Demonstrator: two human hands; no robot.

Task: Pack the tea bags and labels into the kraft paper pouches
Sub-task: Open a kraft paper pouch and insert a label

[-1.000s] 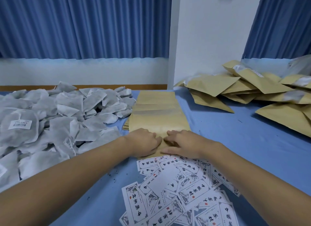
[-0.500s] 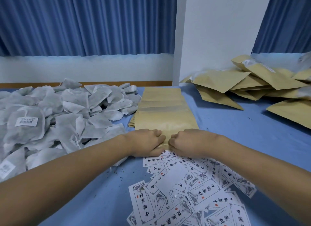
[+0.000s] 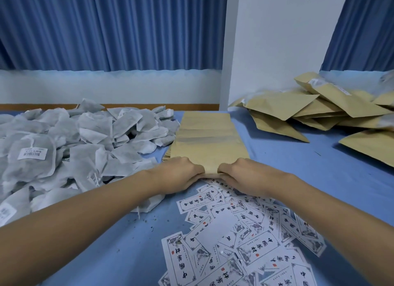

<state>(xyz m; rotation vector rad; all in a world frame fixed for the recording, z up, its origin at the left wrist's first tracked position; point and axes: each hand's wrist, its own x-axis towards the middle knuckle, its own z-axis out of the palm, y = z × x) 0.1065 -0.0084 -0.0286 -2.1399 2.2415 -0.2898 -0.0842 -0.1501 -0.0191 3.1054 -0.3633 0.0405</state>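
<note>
Pinching the kraft pouch by its near edge: left hand, right hand.

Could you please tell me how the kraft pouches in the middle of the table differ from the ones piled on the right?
The middle pouches lie flat in a neat overlapping row; the right pouches are puffed and heaped at odd angles. The left hand and right hand grip the near end of the middle pouches; nothing touches the right pouches. Both are tan kraft paper on the blue table.
</note>
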